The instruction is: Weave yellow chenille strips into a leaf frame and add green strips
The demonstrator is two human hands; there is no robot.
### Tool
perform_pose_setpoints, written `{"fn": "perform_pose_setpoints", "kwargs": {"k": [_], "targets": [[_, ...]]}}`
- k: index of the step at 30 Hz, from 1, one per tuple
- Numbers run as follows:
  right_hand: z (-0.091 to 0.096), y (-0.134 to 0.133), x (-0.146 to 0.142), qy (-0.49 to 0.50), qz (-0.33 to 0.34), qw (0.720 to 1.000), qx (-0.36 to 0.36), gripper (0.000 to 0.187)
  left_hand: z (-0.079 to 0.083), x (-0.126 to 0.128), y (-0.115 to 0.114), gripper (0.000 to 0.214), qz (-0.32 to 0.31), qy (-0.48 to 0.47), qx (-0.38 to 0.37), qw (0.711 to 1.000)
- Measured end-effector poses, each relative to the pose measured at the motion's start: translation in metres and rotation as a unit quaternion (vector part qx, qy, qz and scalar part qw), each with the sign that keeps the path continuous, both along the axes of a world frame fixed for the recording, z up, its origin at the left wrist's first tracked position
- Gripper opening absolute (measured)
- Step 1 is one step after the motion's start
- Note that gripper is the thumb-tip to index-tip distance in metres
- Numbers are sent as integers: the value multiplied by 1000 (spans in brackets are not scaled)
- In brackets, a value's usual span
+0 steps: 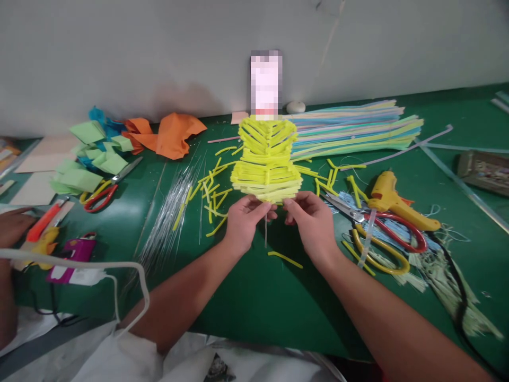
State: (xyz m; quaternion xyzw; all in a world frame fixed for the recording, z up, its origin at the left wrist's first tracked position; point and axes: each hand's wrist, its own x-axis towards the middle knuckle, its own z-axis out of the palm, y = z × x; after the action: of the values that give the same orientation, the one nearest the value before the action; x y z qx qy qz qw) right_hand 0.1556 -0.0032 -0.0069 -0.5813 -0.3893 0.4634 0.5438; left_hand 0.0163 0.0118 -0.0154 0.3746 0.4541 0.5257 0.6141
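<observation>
While the left hand (247, 218) and right hand (309, 216) pinch the bottom edge of the ribbed, waisted yellow piece (268, 159) just beyond them, green tabletop (254, 302) runs between the forearms (191, 284) to its near edge; thin shiny wires (169, 212) lie left, metal-bladed scissors (359, 216) right.

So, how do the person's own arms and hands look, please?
The left hand and right hand are ungloved. Both forearms are uncovered, without visible watch, bracelet or markings. White fabric shows beside the left one; whether it is a sleeve is unclear.
</observation>
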Motion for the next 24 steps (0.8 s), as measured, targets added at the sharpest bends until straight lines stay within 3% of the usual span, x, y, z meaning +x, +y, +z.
{"fn": "perform_pose_setpoints", "kwargs": {"k": [3, 7, 14, 17, 24], "targets": [[3, -3, 4, -137, -55, 986, 80, 25, 1, 0, -2, 22, -8, 19, 1, 1000], [7, -5, 8, -311, -33, 923, 226, 8, 4, 1, -3, 18, -27, 19, 6, 999], [0, 0, 11, -455, -3, 841, 292, 8, 6, 1, -1, 19, -46, 13, 12, 999], [0, 0, 9, -465, 6, 841, 277, 6, 6, 2, -2, 21, -47, 14, 7, 999], [2, -1, 7, -405, 28, 877, 258, 3, 3, 4, -9, 26, -40, 31, 41, 998]]}}
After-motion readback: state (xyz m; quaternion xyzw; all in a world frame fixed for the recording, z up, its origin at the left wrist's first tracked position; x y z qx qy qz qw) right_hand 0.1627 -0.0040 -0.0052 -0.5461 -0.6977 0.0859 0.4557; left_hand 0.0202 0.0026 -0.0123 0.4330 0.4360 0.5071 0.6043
